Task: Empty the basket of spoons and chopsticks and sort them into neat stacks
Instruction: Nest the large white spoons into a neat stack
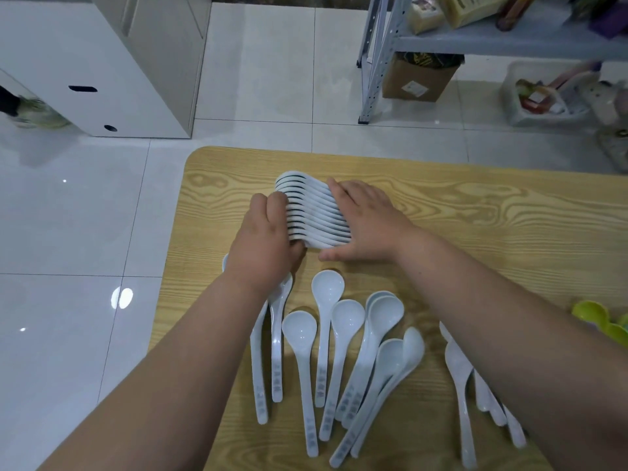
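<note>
Spoon stack (pixel 314 212) lies mid-counter (pixel 475 215), left hand (pixel 268 239) curled round its bowl ends, right hand (pixel 367 222) flat, fingers straight against the handles; probably light, stiff, slick plastic, likely to fan apart, so squeeze from both ends.

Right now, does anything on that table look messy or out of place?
Nothing looks broken or spilled. The loose spoons nearer the camera lie fanned and overlapping, unlike the nested stack held between the left hand and right hand.
</note>
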